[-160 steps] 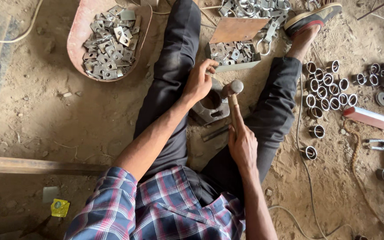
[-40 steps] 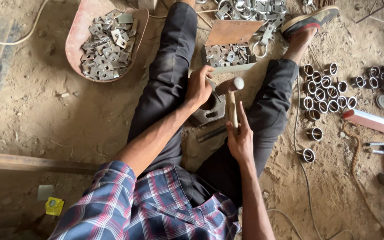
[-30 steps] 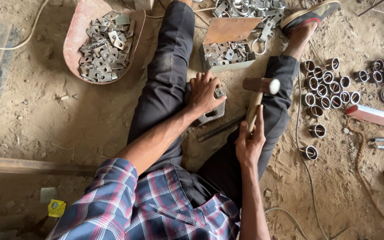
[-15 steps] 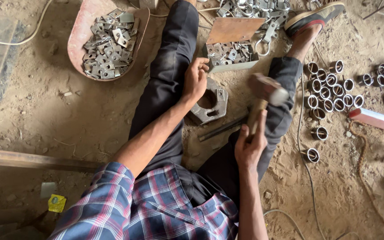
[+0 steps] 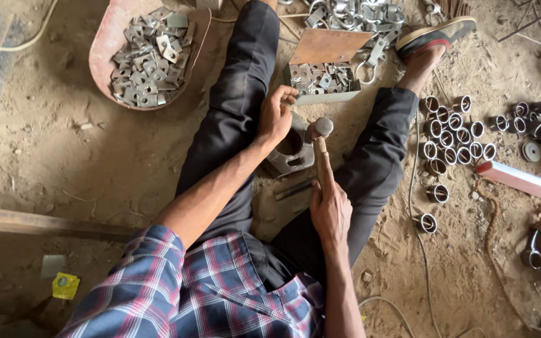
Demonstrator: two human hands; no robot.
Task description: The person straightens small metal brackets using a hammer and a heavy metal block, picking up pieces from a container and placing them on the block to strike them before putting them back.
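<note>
Head view, seated on the dirt floor [image 5: 64,163]: right hand [image 5: 330,209] in closed grip around hammer [image 5: 320,147], head resting on metal block [image 5: 292,153] between the legs, left hand [image 5: 277,116] pinching something small, unclear, at the block's rim, apparently steadying it, box of metal pieces [image 5: 320,78] just beyond.

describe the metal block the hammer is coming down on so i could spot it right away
Between the seated person's spread legs, on the sandy floor, lies a grey metal block with a round hole. The left hand rests on it, the hammer head beside it; unlike the small loose pieces around, it is one heavy part.
</note>
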